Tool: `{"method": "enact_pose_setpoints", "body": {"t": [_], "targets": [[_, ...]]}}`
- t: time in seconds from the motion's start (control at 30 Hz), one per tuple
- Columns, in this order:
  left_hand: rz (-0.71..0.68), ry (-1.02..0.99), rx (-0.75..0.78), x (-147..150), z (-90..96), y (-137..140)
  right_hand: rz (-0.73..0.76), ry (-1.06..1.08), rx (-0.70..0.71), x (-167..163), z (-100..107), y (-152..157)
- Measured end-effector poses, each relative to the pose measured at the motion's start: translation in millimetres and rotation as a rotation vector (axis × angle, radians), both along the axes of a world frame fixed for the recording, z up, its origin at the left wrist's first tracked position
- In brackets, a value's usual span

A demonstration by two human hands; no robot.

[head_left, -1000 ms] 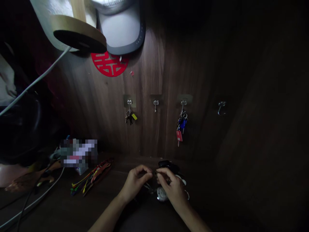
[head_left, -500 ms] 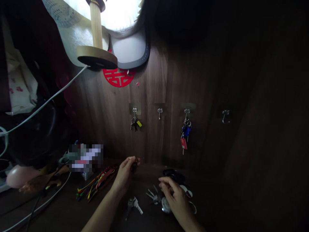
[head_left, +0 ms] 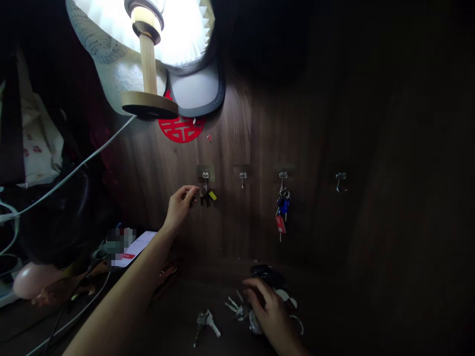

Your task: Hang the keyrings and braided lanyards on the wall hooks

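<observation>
A dark wood wall (head_left: 230, 232) faces me, meeting an equally dark desk (head_left: 334, 321) below; up and left of the yellow tag (head_left: 213, 196), a lamp (head_left: 149, 66) throws most of the light. The tag hangs with a bunch of keys (head_left: 205, 200) from a hook (head_left: 206, 177), I suppose by its ring so that everything can dangle freely.

Just left of the yellow tag, my left hand (head_left: 180, 203) has thumb and fingers pinched together on a small dark thing (head_left: 193, 199), too blurred to name. I likely hold it by the tips because it is small and the hanging bunch leaves little room; I cannot tell whether it touches the keys there.

Below and right of the yellow tag, my right hand (head_left: 269, 307) is low over the desk, fingers curved, thumb a little apart, with nothing visible between them. It is right beside some loose keys (head_left: 239, 310) and partly covers a silver thing (head_left: 254, 324); contact is unclear. Perhaps it is there because these pieces lie clustered within reach.

Straight below the yellow tag, a key pair (head_left: 208, 321) lies on the desk. Well right of the tag, a blue bunch (head_left: 284, 204) hangs separately, probably spaced to avoid tangling.
</observation>
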State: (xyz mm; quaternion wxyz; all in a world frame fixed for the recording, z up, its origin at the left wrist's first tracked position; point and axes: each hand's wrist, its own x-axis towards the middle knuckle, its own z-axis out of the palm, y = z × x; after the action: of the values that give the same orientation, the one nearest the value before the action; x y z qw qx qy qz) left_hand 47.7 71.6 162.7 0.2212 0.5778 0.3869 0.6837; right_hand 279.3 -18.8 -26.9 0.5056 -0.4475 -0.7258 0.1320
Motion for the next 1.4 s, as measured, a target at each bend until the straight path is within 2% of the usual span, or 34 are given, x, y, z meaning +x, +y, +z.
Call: {"method": "enact_pose_setpoints", "body": {"t": [0.1,0.27,0.57,0.7,0.87,1.1,1.4], "targets": [[-0.007,0.073,0.019,2.3,13.7,11.2,0.000,-0.001,-0.028,0.2,-0.8,0.1],[-0.019,0.107,0.013,3.7,20.6,25.1,0.014,0.014,-0.049,0.4,-1.3,1.1],[0.020,0.160,0.019,-0.9,14.7,41.6,0.010,0.019,-0.034,0.5,-6.4,4.3],[0.073,0.178,0.035,-3.5,8.9,44.4,0.015,0.010,-0.080,1.1,-4.6,4.0],[0.089,0.125,0.019,-3.8,-6.3,44.3,0.028,-0.002,-0.094,1.1,-2.0,2.4],[0.005,0.001,-0.093,-6.1,-35.5,40.3,0.022,-0.039,-0.057,0.4,-1.3,1.2],[-0.068,-0.095,-0.238,-11.6,-88.1,12.6,0.019,-0.035,-0.029,-0.2,0.5,-0.6]]}}
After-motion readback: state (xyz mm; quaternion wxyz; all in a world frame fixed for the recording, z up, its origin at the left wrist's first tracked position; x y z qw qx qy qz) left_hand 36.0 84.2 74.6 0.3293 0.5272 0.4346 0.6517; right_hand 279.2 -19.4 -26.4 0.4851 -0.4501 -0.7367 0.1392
